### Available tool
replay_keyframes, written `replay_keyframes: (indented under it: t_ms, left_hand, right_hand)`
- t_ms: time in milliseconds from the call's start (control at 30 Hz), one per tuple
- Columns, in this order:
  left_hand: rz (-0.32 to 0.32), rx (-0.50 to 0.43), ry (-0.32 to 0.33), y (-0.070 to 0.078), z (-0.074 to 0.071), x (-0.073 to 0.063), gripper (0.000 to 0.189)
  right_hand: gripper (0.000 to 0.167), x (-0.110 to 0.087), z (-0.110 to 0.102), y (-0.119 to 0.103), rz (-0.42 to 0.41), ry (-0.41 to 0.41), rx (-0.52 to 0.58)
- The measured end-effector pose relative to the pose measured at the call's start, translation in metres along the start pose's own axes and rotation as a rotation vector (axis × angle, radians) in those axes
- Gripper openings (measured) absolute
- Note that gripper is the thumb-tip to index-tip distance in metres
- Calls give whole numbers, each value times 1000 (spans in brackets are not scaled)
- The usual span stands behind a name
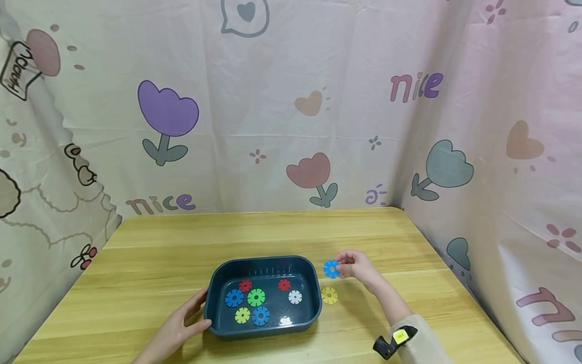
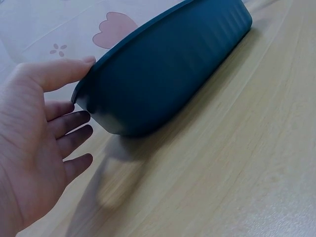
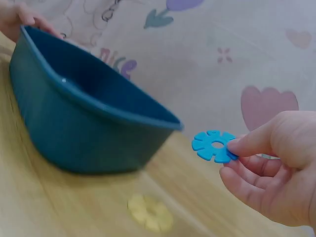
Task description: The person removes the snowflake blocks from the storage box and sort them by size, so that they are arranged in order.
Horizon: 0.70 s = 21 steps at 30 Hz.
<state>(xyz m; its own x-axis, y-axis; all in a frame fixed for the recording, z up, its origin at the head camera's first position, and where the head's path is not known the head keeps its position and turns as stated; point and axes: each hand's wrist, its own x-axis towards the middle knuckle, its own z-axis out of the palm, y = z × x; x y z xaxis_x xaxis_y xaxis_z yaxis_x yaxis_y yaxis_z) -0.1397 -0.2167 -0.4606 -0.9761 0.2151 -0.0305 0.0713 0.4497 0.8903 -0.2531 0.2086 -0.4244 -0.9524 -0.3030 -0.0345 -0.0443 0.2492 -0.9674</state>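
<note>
In the head view my right hand (image 1: pixel 356 266) pinches a blue notched plastic disc (image 1: pixel 332 269) between thumb and fingers, off the right side of a dark teal basin (image 1: pixel 263 332). The right wrist view shows this blue disc (image 3: pixel 216 146) raised beside the basin wall (image 3: pixel 94 143), its center hole and slots visible. A yellow notched disc (image 1: pixel 329 296) lies on the table below that hand. At the basin's left end, my left hand (image 1: pixel 184 321) rests against the rim. Up close, its thumb touches the rim and its loosely extended fingers (image 2: pixel 74 140) are by the outer wall.
Inside the basin lie several notched discs, among them a green disc (image 1: pixel 256 298), a white disc (image 1: pixel 295 297) and a red disc (image 1: pixel 284 285). The wooden table (image 1: pixel 150 263) runs back to a patterned cloth (image 1: pixel 254 116) that also hangs on both sides.
</note>
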Motion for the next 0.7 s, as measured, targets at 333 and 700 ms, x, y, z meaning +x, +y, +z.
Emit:
replay_keyframes:
  t_ms: [333, 700]
  left_hand:
    - [-10, 8, -9, 1, -1, 1, 71]
    - [-4, -2, -8, 1, -1, 0, 70]
  right_hand:
    - [19, -19, -17, 32, 98, 51, -74]
    - [15, -21, -17, 52, 171, 101, -147]
